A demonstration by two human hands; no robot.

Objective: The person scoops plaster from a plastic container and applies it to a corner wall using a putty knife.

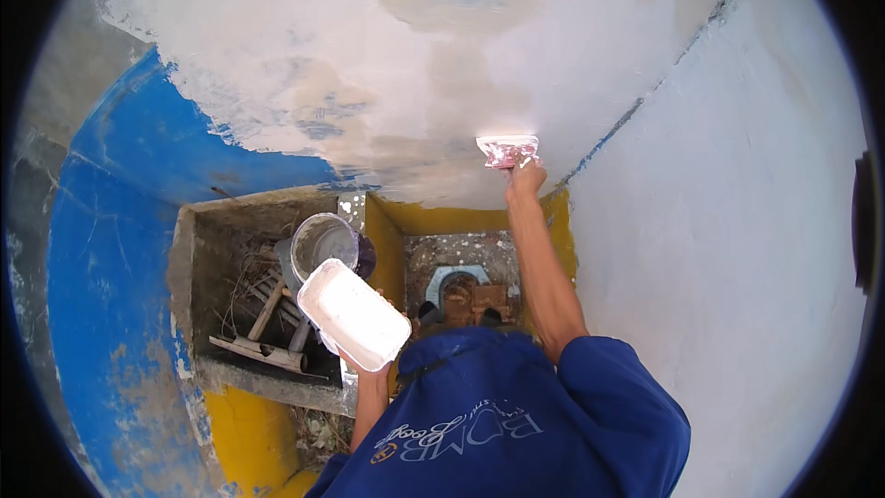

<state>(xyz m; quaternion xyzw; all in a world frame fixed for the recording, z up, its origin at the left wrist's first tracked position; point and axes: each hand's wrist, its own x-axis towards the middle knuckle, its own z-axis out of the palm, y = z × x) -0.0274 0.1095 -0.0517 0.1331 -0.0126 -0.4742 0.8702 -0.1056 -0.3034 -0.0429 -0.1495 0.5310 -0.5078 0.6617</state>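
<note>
My right hand (526,181) grips a wide putty knife (506,153) smeared with white and reddish filler. Its blade edge lies against, or very close to, the wall (396,74) in front of me, which carries patchy white and grey filler. In my left hand (367,369) rests a white rectangular tub (402,332), tilted, with white paste coating its inside. Most of that hand's fingers are hidden under the tub. Just beyond the tub stands a round bucket (324,232) with grey residue inside.
To the left is a concrete trough (189,286) holding sticks and broken pipe pieces (267,350). Blue wall (120,184) curves behind it. A pale wall (728,221) rises close on my right, meeting the front wall at a dark corner seam. Bricks (489,297) lie near my feet.
</note>
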